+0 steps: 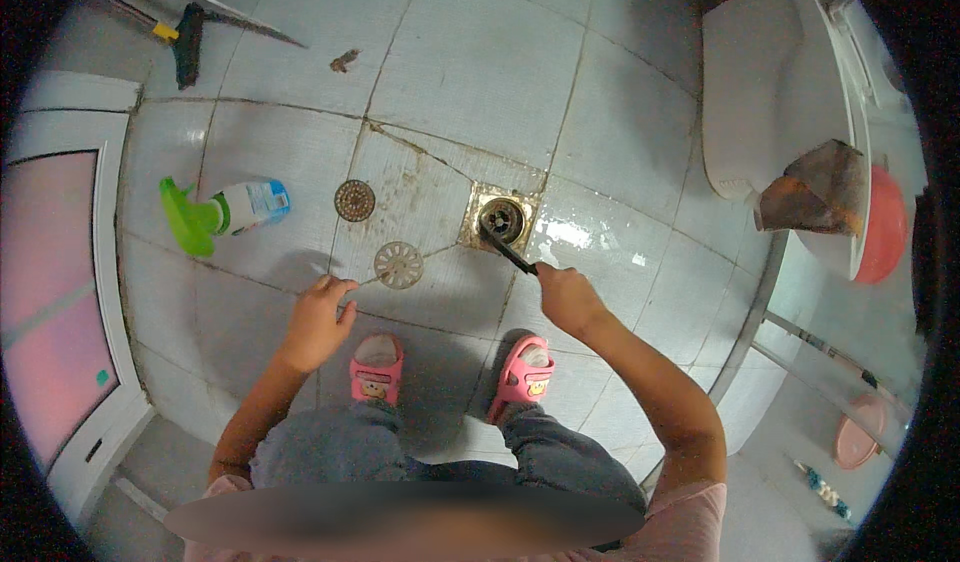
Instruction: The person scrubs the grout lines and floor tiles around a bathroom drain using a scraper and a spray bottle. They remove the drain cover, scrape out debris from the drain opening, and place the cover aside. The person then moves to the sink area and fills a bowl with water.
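Observation:
I squat over a white tiled floor. My right hand [567, 297] grips a thin dark brush [508, 250] whose tip pokes into the open round floor drain [503, 219]. My left hand [320, 317] hovers low over the tiles with its fingers loosely curled, holding nothing. Just right of that hand lies a pale round drain cover [399, 264]. A second, darker round strainer [354, 200] lies farther off on the tiles.
A spray bottle with a green trigger [222, 212] lies on its side at the left. A dark-headed squeegee [187, 44] rests at top left. A white toilet [770, 82] stands at right, with a red basin [886, 224] beyond. My pink sandals [377, 368] sit below the hands.

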Demonstrator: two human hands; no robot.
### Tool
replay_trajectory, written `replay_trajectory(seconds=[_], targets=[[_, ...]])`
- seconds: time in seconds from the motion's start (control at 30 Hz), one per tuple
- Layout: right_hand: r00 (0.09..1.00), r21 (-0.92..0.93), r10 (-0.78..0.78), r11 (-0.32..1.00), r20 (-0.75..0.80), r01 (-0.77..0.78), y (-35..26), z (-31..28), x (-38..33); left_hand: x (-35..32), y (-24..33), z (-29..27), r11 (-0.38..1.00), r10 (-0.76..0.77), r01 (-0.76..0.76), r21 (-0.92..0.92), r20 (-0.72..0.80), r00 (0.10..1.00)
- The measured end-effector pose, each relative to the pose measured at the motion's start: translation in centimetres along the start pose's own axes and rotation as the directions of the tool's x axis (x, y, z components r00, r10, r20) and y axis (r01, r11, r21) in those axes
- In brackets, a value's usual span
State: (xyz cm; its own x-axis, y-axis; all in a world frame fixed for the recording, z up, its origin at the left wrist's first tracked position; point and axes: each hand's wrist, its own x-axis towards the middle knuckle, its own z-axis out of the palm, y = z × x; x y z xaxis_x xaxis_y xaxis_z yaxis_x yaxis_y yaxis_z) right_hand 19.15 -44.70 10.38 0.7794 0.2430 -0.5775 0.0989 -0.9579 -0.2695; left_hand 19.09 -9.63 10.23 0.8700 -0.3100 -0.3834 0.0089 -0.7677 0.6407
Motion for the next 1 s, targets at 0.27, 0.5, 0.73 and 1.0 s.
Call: replay_trajectory(seconds=[0.27,0.5,0.73,1.0], targets=[[0.987,-0.412,0.114,0.910,0.115,-0.057,-1.6,-4.9,0.7,-1.2,-0.4,-0.6,0.999,-0.007,0.009,0.036,-0.041,0.999],[0.996,-0.042,0.073,0.997,0.050,-0.071,-0.4,-1.8,1.8,-1.4,-0.3,-0.6,1.000,-0.008,0.009,0.016,-0.025,1.000],[0.994,-0.411,0.104,0.908,0.044,-0.077,0.0,-3.3,0.0,-1.5,-0.1,0.1,1.000,-0.026,0.027,0.008,-0.043,0.999],[0.997,0.068,-0.018,0.997,-0.074,0.023,-2.1,1.3,-1.3,-2.0,1.0,-0.7,0.998,-0.057,0.053,-0.045,-0.086,0.995]])
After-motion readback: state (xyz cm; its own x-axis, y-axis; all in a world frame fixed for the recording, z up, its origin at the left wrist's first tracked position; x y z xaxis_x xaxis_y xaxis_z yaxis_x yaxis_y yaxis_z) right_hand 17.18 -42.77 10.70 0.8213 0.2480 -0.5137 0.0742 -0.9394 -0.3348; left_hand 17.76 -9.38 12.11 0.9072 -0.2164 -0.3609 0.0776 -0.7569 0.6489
